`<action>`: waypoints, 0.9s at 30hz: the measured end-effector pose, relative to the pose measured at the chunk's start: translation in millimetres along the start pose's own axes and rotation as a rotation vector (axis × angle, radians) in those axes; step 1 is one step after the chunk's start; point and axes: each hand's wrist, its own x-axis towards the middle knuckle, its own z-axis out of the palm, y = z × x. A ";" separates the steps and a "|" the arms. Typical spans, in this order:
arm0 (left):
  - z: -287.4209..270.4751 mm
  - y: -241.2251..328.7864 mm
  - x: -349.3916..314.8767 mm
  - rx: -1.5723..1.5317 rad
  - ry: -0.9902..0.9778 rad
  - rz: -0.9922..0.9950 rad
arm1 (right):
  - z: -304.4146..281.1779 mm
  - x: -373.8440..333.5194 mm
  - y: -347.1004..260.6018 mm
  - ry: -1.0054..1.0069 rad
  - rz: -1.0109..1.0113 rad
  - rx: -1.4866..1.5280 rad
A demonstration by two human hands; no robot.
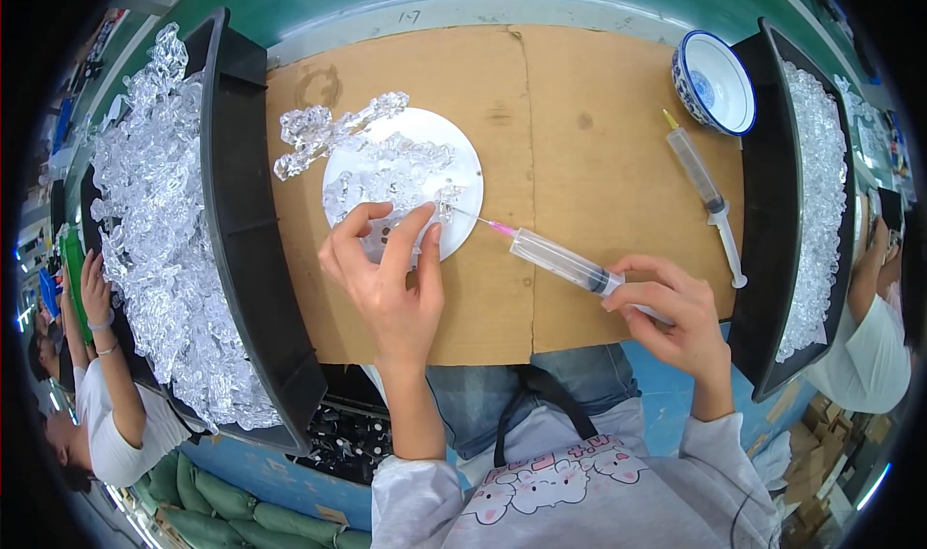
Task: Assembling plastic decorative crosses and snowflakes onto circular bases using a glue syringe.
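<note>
a brown cardboard sheet (pixel 579 124) covered the worktop, creased down its middle, with a strip of green table (pixel 319 3) showing at twelve o'clock. on it lay a white round plate (pixel 465 163) heaped with clear plastic pieces (pixel 386 168), some spilling over its rim toward ten o'clock. the left hand (pixel 386 274) sat at the plate's six o'clock edge, thumb and forefinger pinched narrowly on one clear piece (pixel 439 204). the right hand (pixel 671 312), at four o'clock from the plate, gripped the plunger end of a syringe (pixel 560 259), its pink-hubbed needle aimed at that pinched piece. a second syringe (pixel 705 192) with a yellow tip lay loose on the cardboard at two o'clock, just below a blue-and-white bowl (pixel 715 81). black trays (pixel 241 211) full of the same clear parts flanked the sheet at nine and three o'clock. other people sat at both sides of the room.
</note>
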 end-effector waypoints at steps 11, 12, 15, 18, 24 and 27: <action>-1.6 0.1 -0.5 -0.003 -0.035 0.005 | 0.2 -0.2 -1.4 0.003 0.031 -0.005; -1.5 -0.1 -0.5 -0.003 -0.036 0.005 | 0.0 0.0 -1.7 0.003 0.031 -0.005; -1.5 -0.6 -0.4 0.004 -0.033 0.024 | -0.2 0.4 -2.1 0.004 0.043 0.004; -1.9 -0.8 -0.3 0.010 -0.042 0.028 | 0.4 0.5 -1.6 0.004 0.043 0.004; -1.2 -0.4 -0.7 -0.011 -0.041 -0.004 | 0.4 1.0 -2.5 0.007 0.050 0.013; -0.8 -1.0 -1.1 -0.044 -0.025 -0.016 | 0.2 1.8 -3.2 0.007 0.046 0.011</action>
